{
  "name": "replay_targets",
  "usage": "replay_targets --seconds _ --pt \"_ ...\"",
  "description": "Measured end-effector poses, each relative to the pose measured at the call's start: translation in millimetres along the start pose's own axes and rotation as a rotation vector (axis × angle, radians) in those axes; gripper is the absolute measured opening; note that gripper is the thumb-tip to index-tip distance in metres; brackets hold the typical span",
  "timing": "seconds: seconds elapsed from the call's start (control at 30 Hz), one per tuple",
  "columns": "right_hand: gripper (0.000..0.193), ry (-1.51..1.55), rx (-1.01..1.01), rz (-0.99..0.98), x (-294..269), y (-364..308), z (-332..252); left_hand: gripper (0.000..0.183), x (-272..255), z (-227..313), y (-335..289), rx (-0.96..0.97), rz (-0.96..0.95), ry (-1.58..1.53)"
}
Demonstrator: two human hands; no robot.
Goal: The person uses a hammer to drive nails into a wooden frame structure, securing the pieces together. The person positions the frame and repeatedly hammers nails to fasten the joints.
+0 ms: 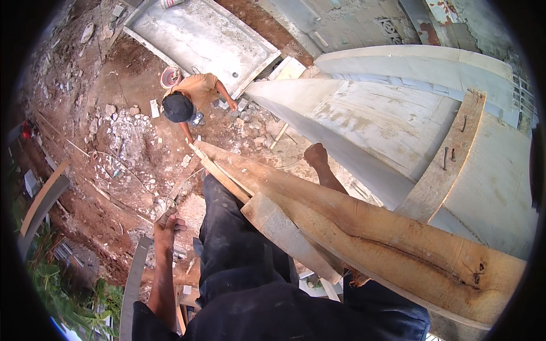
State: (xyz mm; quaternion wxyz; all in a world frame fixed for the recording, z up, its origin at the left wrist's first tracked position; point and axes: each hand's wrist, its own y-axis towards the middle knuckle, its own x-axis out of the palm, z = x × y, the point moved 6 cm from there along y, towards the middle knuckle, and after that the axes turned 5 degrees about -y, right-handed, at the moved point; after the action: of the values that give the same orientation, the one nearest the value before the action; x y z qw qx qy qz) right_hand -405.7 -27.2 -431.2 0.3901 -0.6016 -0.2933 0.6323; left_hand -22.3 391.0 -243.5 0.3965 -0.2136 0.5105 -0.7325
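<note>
My left hand (166, 220) hangs over the rubble on the left with its fingers curled. A thin cord or wire runs close by it, but I cannot tell whether the fingers hold it. Beyond the long wooden beam (364, 221), my right hand (316, 154) is closed in a fist, and its inside is hidden. The right forearm passes behind that beam, which slants across in front of my body. A short wooden block (287, 233) lies against the beam's near side, beside a narrow wooden strip (224, 179).
Below, a person in a cap and orange shirt (196, 88) has one hand at the beam's far end. Nails stick up from a short board (455, 153) across the pale concrete (392, 113). A shallow concrete basin (193, 28) and a bucket (169, 77) stand beyond broken rubble (125, 136).
</note>
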Motion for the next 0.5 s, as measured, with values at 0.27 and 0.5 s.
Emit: replay_targets --seconds 0.27,0.5 --pt "0.036 -0.203 0.001 0.089 7 -15 64 0.040 -24 -1 1 0.047 0.062 0.016" --pt "0.052 -0.164 -0.032 -0.001 28 -22 81 0.044 -12 10 9 0.139 -0.004 0.079"
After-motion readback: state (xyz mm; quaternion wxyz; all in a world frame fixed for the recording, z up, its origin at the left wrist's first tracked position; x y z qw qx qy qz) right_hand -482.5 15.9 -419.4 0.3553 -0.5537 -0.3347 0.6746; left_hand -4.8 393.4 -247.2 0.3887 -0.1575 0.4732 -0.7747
